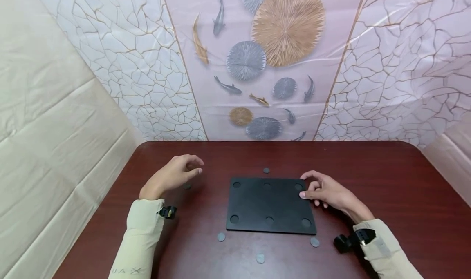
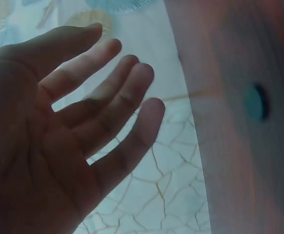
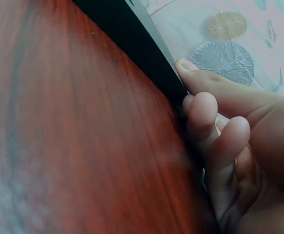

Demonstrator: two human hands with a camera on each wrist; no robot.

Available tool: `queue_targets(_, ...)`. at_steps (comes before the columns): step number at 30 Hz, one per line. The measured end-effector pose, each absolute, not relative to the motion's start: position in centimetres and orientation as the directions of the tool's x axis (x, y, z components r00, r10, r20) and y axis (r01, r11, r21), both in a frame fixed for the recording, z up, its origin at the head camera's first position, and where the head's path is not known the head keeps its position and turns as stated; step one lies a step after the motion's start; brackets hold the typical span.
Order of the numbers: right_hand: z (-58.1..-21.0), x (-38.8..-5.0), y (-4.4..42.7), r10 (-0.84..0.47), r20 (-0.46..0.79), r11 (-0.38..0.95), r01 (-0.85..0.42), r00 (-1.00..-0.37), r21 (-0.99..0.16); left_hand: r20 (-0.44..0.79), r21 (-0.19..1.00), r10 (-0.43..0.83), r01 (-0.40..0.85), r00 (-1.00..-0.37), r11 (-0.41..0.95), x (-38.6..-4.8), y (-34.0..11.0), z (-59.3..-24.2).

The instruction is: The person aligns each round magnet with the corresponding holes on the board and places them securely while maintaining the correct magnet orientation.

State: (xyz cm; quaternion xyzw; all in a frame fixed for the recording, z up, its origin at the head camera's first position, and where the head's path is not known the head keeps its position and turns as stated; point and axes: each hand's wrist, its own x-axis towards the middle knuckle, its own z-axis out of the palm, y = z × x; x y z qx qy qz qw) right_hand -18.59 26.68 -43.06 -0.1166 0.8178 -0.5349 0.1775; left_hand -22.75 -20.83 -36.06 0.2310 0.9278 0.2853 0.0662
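Note:
A black rectangular board [image 1: 270, 203] with several round recesses lies on the table. My right hand [image 1: 325, 193] pinches its right edge near the far corner. In the right wrist view the thumb [image 3: 207, 80] is on the board's upper edge, with curled fingers [image 3: 202, 114] against its side; what the fingertips do underneath is hidden. Off to the left, my left hand [image 1: 174, 175] hovers with relaxed fingers, holding nothing. Below it on the table lies a small round disc [image 1: 187, 186], seen in the left wrist view as a dark greenish disc [image 2: 255, 102].
More greyish discs lie around the board: one disc [image 1: 266, 170] behind it, another disc [image 1: 220, 237] off its near left corner, a disc [image 1: 260, 258] in front, and a disc [image 1: 314, 242] by the near right corner. A patterned sheet [image 1: 220, 99] hangs behind the reddish-brown table [image 1: 386, 177].

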Motion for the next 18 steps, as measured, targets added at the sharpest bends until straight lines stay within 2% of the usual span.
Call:
queue_targets(8,-43.0,-18.8,26.3,-0.383,-0.166,0.428,-0.016,-0.909,-0.903,-0.141,0.53,0.457,0.323,-0.878,0.784,-22.7,-24.5,-37.4)
queue_targets(18,-42.9,-18.7,26.7,-0.396,-0.172,0.408,-0.005,-0.902,-0.913,-0.175,0.61,0.491,0.297,-0.853,0.734,-23.3,-25.6,-38.7)
